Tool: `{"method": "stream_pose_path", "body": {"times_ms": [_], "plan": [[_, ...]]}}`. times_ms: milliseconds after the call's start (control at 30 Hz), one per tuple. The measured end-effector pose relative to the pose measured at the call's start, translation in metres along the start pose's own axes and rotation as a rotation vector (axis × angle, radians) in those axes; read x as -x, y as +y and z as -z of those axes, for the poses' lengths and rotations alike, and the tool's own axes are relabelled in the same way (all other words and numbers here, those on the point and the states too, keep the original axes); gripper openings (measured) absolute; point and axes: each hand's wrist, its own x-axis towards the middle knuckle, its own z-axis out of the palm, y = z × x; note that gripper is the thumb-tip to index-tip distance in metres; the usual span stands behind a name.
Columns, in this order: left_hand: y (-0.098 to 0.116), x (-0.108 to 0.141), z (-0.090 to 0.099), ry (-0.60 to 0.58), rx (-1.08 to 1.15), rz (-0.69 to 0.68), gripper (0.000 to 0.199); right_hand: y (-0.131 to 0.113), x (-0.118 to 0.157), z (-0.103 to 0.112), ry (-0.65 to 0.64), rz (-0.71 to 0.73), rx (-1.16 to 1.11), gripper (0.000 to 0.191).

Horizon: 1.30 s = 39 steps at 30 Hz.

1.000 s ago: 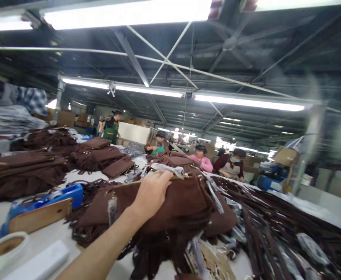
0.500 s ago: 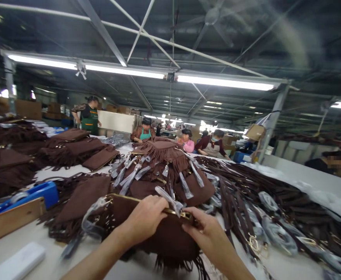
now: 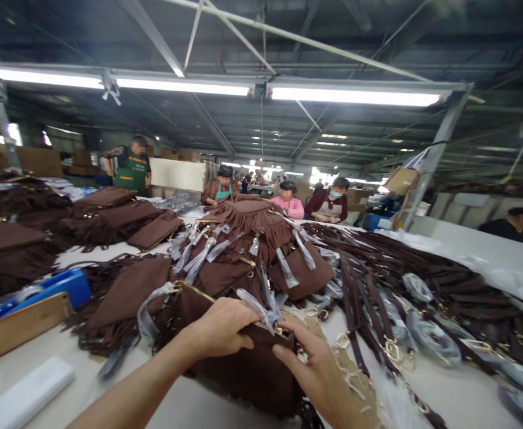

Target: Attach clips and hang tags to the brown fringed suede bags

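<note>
A dark brown bag (image 3: 243,369) with a gold zipper and fringe is held above the white table, its top edge towards the far side. My left hand (image 3: 223,326) grips the middle of the zipper edge. At the right end of that edge, my right hand (image 3: 308,354) pinches the bag between thumb and fingers. A plastic-wrapped piece (image 3: 261,307) sticks up between my hands. Another wrapped strip (image 3: 147,319) hangs at the bag's left end. Just beyond lies a heap of brown fringed bags (image 3: 247,229).
Brown straps with gold clasps (image 3: 390,351) cover the right side. A blue tape dispenser (image 3: 71,289), a wooden piece (image 3: 24,328) and a white block (image 3: 31,390) lie at left. More bags (image 3: 127,220) are stacked behind. Several people stand or sit across the table.
The view has shifted slightly. The bag's right end has moved aside or tilted, showing gold clasps and brown paper beside my right hand. Both hands still hold the zipper edge.
</note>
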Motion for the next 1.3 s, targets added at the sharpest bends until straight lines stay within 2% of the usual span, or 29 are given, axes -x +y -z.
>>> {"method": "stream_pose_path", "body": {"times_ms": [233, 367, 400, 467, 500, 533, 567, 667, 767, 867, 933, 1000, 1167, 1300], "plan": [[0.003, 0.002, 0.001, 0.000, 0.075, 0.014, 0.024, 0.010, 0.002, -0.006, 0.117, 0.180, 0.022, 0.020], [0.013, 0.005, 0.009, 0.074, 0.380, 0.005, 0.059, 0.017, 0.001, -0.005, 0.103, 0.305, 0.090, 0.022], [0.017, 0.004, 0.012, 0.121, 0.469, -0.016, 0.053, 0.019, 0.001, -0.005, 0.098, 0.332, 0.112, 0.022], [0.026, 0.001, 0.014, 0.247, 0.554, -0.034, 0.015, 0.022, 0.002, -0.005, 0.095, 0.386, 0.162, 0.020], [0.030, -0.001, 0.014, 0.316, 0.552, -0.017, 0.006, 0.023, 0.003, -0.005, 0.101, 0.411, 0.190, 0.019], [0.034, -0.003, 0.014, 0.373, 0.542, 0.012, 0.019, 0.024, 0.005, -0.005, 0.114, 0.431, 0.218, 0.019], [0.037, -0.004, 0.013, 0.402, 0.542, 0.043, 0.022, 0.024, 0.006, -0.006, 0.128, 0.451, 0.246, 0.018], [0.044, -0.005, 0.008, 0.375, 0.600, 0.068, 0.004, 0.024, 0.010, -0.009, 0.159, 0.490, 0.301, 0.016], [0.049, -0.005, -0.001, 0.401, 0.543, 0.021, 0.003, 0.024, 0.011, -0.011, 0.156, 0.497, 0.311, 0.013], [0.050, -0.006, -0.011, 0.463, 0.276, 0.025, 0.016, 0.026, 0.011, -0.011, 0.154, 0.496, 0.327, 0.018], [0.047, -0.005, -0.016, 0.502, 0.088, 0.028, 0.015, 0.026, 0.012, -0.010, 0.152, 0.503, 0.341, 0.024], [0.042, -0.002, -0.019, 0.546, 0.001, 0.033, 0.015, 0.024, 0.014, -0.010, 0.143, 0.496, 0.340, 0.026], [0.031, 0.013, -0.020, 0.583, 0.018, 0.116, 0.027, 0.013, 0.016, -0.013, 0.138, 0.448, 0.287, 0.022], [0.031, 0.020, -0.022, 0.585, 0.292, 0.204, 0.028, 0.007, 0.015, -0.015, 0.111, 0.452, 0.318, 0.023]]}}
